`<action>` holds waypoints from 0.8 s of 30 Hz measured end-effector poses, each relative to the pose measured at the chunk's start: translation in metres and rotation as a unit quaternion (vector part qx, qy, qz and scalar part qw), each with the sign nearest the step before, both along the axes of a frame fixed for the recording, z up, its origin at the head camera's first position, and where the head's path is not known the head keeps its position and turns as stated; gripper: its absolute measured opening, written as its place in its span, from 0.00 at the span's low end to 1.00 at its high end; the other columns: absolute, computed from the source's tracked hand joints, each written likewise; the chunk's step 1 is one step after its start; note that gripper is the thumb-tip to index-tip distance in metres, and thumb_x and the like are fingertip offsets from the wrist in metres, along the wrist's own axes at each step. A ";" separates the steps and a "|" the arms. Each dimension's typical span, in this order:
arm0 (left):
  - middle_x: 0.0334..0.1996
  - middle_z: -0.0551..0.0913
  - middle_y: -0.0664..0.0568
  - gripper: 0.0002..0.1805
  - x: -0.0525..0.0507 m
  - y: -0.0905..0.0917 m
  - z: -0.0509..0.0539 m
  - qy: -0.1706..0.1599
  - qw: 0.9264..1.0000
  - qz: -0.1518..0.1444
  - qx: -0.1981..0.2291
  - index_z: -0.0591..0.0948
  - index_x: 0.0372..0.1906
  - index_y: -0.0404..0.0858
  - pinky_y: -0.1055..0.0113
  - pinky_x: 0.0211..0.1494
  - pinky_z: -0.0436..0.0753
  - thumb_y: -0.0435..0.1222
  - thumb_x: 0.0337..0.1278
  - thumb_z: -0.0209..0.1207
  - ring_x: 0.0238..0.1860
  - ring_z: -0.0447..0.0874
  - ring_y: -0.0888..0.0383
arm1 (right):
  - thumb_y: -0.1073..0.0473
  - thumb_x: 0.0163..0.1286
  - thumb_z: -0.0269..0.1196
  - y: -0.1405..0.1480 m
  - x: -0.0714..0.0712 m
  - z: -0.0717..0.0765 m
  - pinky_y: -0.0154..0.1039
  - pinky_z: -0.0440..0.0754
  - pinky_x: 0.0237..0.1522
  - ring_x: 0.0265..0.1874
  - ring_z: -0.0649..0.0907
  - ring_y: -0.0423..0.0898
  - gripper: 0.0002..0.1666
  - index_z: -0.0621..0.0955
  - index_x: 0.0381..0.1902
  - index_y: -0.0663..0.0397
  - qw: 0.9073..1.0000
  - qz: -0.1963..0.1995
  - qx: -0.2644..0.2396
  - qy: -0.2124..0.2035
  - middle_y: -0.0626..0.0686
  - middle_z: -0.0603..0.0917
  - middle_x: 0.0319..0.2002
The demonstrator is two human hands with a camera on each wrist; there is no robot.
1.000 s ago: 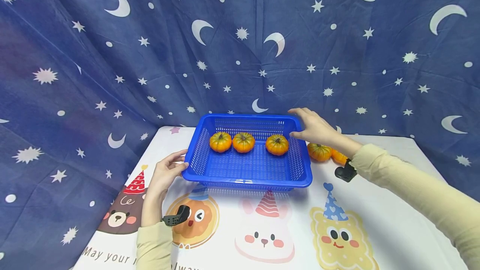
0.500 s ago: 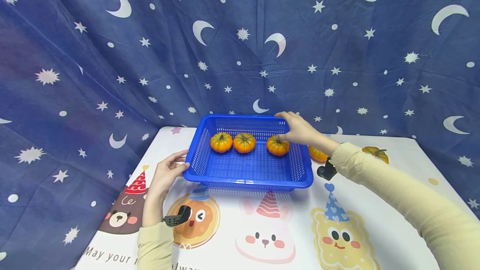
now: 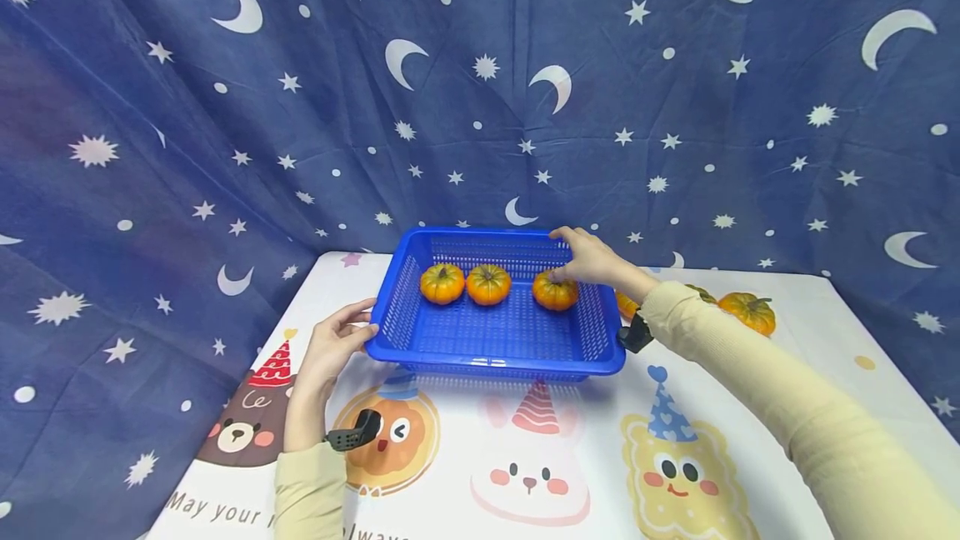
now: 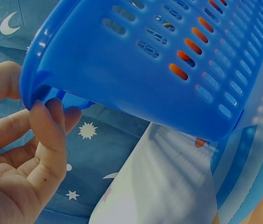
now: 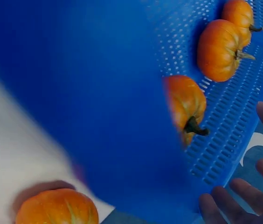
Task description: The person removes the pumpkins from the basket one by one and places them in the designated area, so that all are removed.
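A blue plastic basket (image 3: 495,365) with slotted walls stands on the table. Three small orange pumpkins lie in it: a left pumpkin (image 3: 442,284) and a middle pumpkin (image 3: 488,285) close together, and a right pumpkin (image 3: 555,294) apart from them. At the basket's left end my left hand (image 3: 330,348) grips the rim, and the left wrist view shows its fingers (image 4: 52,135) curled under the edge. My right hand (image 3: 592,261) hovers over the back right corner, above the right pumpkin. Its fingers (image 5: 243,198) are spread with nothing between them.
Outside the basket, to its right, more pumpkins lie on the table: one pumpkin (image 3: 746,312) farther off, another pumpkin (image 3: 626,307) partly behind my right arm. A printed white cloth (image 3: 600,457) covers the table. A blue star-and-moon curtain (image 3: 480,90) hangs behind.
My right hand has moved left from the basket's right rim to above the right pumpkin. Its forearm has shifted left, uncovering a pumpkin outside. My left hand and the basket have stayed put.
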State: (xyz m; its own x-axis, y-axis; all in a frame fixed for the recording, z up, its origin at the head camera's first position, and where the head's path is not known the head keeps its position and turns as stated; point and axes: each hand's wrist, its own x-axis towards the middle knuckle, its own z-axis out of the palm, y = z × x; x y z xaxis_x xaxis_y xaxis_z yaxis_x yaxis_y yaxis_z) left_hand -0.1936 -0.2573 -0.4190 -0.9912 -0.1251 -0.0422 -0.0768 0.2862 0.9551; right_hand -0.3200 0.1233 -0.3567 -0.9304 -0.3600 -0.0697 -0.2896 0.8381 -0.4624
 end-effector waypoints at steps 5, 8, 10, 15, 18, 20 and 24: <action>0.53 0.75 0.37 0.27 0.001 -0.002 -0.001 0.000 1.000 0.001 0.001 0.72 0.65 0.37 0.75 0.37 0.81 0.32 0.60 0.58 0.30 0.78 0.70 | 0.53 0.58 0.67 -0.009 -0.004 0.002 0.62 0.67 0.65 0.63 0.70 0.64 0.42 0.65 0.68 0.58 1.000 -0.003 -0.007 -0.008 0.68 0.67 0.65; 0.52 0.75 0.37 0.26 0.001 -0.002 -0.002 0.002 1.000 0.001 -0.002 0.72 0.65 0.37 0.74 0.37 0.81 0.32 0.60 0.58 0.30 0.78 0.70 | 0.53 0.57 0.68 -0.014 -0.005 0.000 0.60 0.68 0.65 0.63 0.70 0.63 0.43 0.65 0.68 0.57 1.000 -0.009 -0.012 -0.015 0.67 0.68 0.64; 0.52 0.75 0.37 0.26 0.001 -0.002 -0.002 0.004 1.000 0.001 -0.003 0.72 0.65 0.37 0.74 0.37 0.81 0.32 0.60 0.58 0.30 0.78 0.70 | 0.53 0.57 0.68 -0.017 -0.005 -0.003 0.60 0.68 0.65 0.63 0.71 0.63 0.43 0.65 0.68 0.58 1.000 -0.012 -0.012 -0.018 0.68 0.68 0.63; 0.52 0.75 0.37 0.26 0.001 -0.002 -0.003 0.006 1.000 -0.001 -0.003 0.72 0.65 0.37 0.75 0.37 0.81 0.32 0.60 0.58 0.30 0.79 0.70 | 0.53 0.57 0.68 -0.022 -0.005 -0.013 0.60 0.67 0.66 0.63 0.70 0.64 0.43 0.65 0.68 0.59 1.000 -0.011 -0.007 -0.021 0.69 0.69 0.63; 0.53 0.75 0.37 0.26 0.000 -0.002 -0.003 0.005 1.000 -0.002 -0.006 0.72 0.65 0.37 0.75 0.38 0.81 0.33 0.61 0.59 0.31 0.79 0.70 | 0.54 0.57 0.68 -0.022 -0.006 -0.020 0.59 0.66 0.67 0.64 0.70 0.64 0.42 0.66 0.67 0.59 1.000 -0.006 0.003 -0.018 0.69 0.70 0.63; 0.53 0.75 0.37 0.26 0.000 -0.002 -0.003 0.004 1.000 -0.002 -0.008 0.72 0.65 0.37 0.75 0.38 0.81 0.33 0.61 0.59 0.31 0.79 0.70 | 0.56 0.57 0.68 -0.022 -0.007 -0.025 0.60 0.66 0.67 0.64 0.70 0.65 0.41 0.67 0.67 0.59 1.000 -0.005 0.008 -0.019 0.69 0.69 0.64; 0.53 0.76 0.36 0.26 -0.001 -0.002 -0.002 0.006 1.000 -0.001 -0.004 0.72 0.65 0.37 0.75 0.37 0.81 0.33 0.60 0.59 0.31 0.79 0.69 | 0.57 0.58 0.68 -0.021 -0.008 -0.031 0.63 0.62 0.68 0.68 0.65 0.67 0.41 0.67 0.67 0.58 1.000 -0.006 0.016 -0.024 0.69 0.66 0.67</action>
State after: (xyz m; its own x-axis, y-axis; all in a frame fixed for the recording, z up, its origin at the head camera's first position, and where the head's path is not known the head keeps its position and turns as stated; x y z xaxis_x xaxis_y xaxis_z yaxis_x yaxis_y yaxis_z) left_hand -0.1947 -0.2591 -0.4214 -0.9920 -0.1229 -0.0288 -0.0641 0.2939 0.9537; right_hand -0.3276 0.1020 -0.3873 -0.9296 -0.3465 -0.1255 -0.2586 0.8559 -0.4478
